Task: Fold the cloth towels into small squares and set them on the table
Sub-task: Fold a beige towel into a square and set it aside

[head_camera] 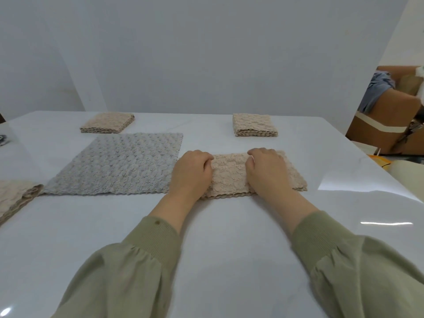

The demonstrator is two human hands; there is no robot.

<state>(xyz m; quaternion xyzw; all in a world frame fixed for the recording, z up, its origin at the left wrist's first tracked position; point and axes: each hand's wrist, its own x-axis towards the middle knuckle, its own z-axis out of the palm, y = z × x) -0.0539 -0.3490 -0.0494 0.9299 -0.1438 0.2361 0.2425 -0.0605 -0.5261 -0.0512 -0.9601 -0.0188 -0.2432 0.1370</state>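
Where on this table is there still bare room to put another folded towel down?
Bare table lies between the far left square and the far right square, right of the beige towel being folded, and along the near edge. The left is crowded: grey towel, beige pile.

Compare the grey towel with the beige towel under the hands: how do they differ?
The grey towel lies spread open in one layer; the beige towel is folded into a narrower strip. The grey towel covers more table than the beige towel. Nothing touches the grey towel; the left hand and right hand grip the beige towel. Both share a bumpy weave and lie flat on the table.
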